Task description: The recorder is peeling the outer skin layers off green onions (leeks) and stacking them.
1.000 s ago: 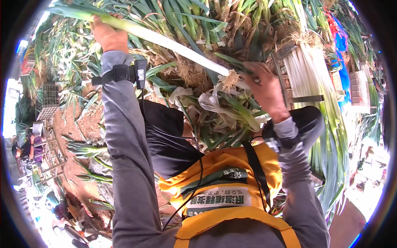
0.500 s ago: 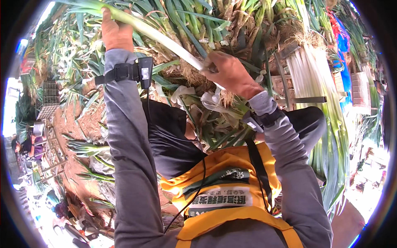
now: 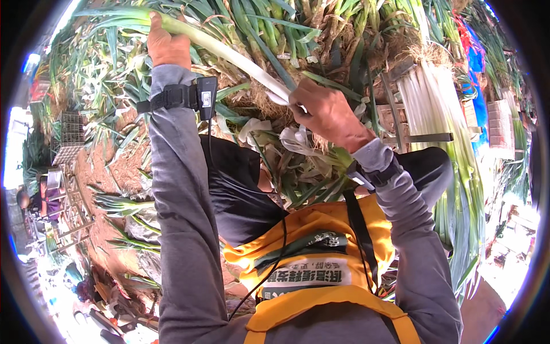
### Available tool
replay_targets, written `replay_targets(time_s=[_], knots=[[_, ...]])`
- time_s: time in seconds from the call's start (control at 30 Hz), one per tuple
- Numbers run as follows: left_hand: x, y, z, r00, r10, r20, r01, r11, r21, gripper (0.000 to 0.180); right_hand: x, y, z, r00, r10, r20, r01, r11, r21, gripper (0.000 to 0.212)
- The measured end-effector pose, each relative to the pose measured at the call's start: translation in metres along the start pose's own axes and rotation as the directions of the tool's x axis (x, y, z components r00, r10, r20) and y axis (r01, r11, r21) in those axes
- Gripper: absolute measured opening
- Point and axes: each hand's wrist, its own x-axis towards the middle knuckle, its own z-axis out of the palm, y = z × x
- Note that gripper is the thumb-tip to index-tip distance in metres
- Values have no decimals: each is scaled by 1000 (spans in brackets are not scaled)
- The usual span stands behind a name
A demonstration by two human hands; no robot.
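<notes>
A long leek (image 3: 239, 59) slants across the top of the view, its green leaves at the upper left and its white stem running down to the right. My left hand (image 3: 170, 47) is closed around the pale green part, thumb up along the stem. At the white lower end, my right hand (image 3: 332, 114) is closed with its fingers pinched on the stem. The root end is hidden by that hand. Beneath the stem lie untrimmed leeks (image 3: 344, 43) with brown roots and dry husks, and peeled white skins (image 3: 297, 139) hang below my right hand.
To the right, a bundle of cleaned leeks (image 3: 438, 109) rests on a frame with a metal bar (image 3: 428, 138). Loose leaves cover the brown ground (image 3: 109, 166) at left, with a wire crate (image 3: 71, 129) beyond. My knees and yellow apron (image 3: 321, 229) are close below.
My right hand has shifted slightly right and down around the white end. My left hand and the leek have moved a little to the right.
</notes>
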Motion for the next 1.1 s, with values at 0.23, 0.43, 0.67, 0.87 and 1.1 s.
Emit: replay_targets(time_s=[0.23, 0.43, 0.67, 0.87, 1.1], knots=[[1, -18, -14, 973, -213, -87, 166, 911, -378, 32, -14, -16, -49, 843, 511, 168, -382, 349, 856, 9], [-21, -22, 6, 991, -49, -123, 113, 794, 598, 34, -76, -9, -104, 700, 714, 34, 41, -87, 995, 12], [-13, -83, 14, 976, 38, -214, 135, 668, 732, 28, -108, 24, -91, 738, 673, 56, -669, 718, 191, 21], [-8, -35, 14, 987, 106, -121, -14, 809, 588, 25, -34, 5, -64, 841, 360, -405, -376, 926, 42, 27], [17, -53, -47, 980, 177, 86, -196, 832, 520, 21, 11, 21, -22, 908, 266, -323, -342, 917, -205, 32]])
